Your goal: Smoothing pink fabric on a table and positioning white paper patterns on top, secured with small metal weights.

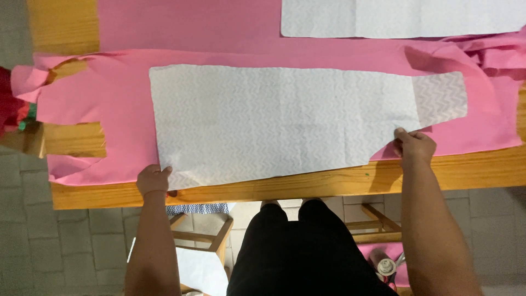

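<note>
A large white pattern piece (274, 123) with a faint zigzag print lies flat on pink fabric (109, 98) spread over a wooden table (329, 181). My left hand (154, 180) pinches the piece's near left corner at the table's front edge. My right hand (415, 145) grips the piece's near right edge, where it steps inward. Both arms reach forward from my body, which is dressed in black.
A second white pattern piece (400, 17) lies at the far right on the pink fabric. Bunched pink fabric (493, 52) sits at the right. Red and green cloth (16, 107) is at the left edge. Wooden stools (200, 235) and paper stand under the table on grey tiles.
</note>
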